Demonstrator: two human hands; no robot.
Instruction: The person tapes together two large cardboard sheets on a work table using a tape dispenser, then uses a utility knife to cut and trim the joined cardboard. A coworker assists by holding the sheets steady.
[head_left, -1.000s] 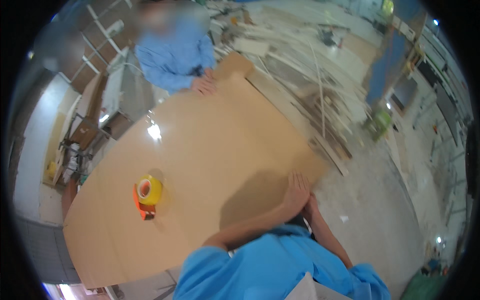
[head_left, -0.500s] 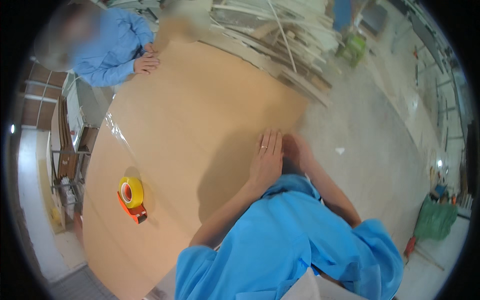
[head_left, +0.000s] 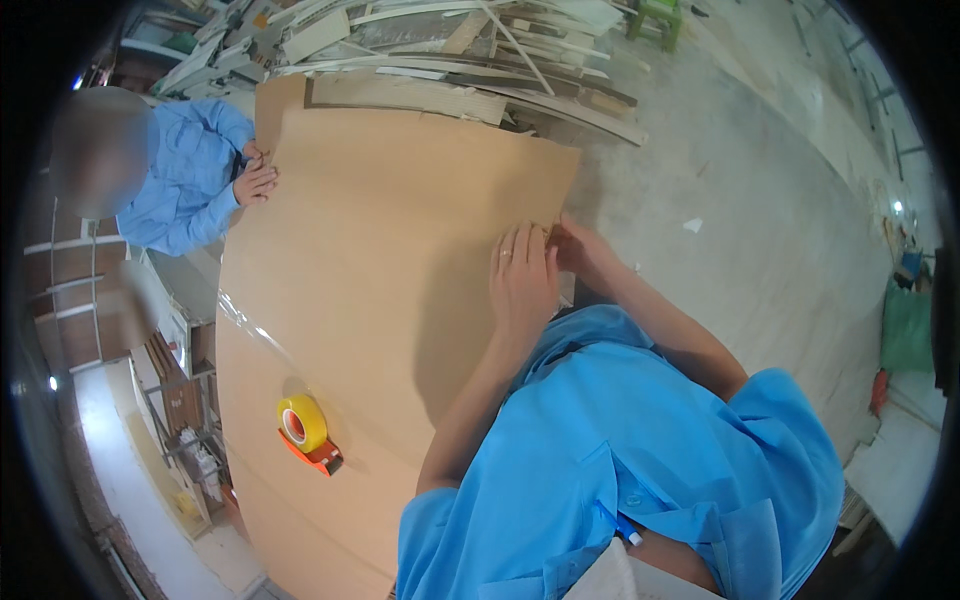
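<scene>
A large brown cardboard sheet (head_left: 350,250) spreads out in front of me. My left hand (head_left: 524,275) rests on it close to its right edge, palm down, with a ring on one finger and the fingers stretched forward. Right beside it, my right hand (head_left: 585,248) grips the sheet's edge with curled fingers; its fingertips are partly hidden. On the sheet to the left lies an orange tape dispenser (head_left: 325,457) carrying a yellow roll of tape (head_left: 308,420). Neither hand touches it. A shiny strip of clear tape (head_left: 250,325) sticks along the sheet's left part.
Across the sheet at far left, a person in a blue shirt (head_left: 185,180) keeps their hands (head_left: 255,180) at its edge. Wooden strips and offcuts (head_left: 450,100) pile up behind. A green stool (head_left: 655,22) stands on the concrete floor (head_left: 730,270) at far right.
The view has swung, so the sheet and tape dispenser appear farther right. My right hand's fingers now show curled at the edge; my left hand stays on the sheet. The other person's hands remain at the edge.
</scene>
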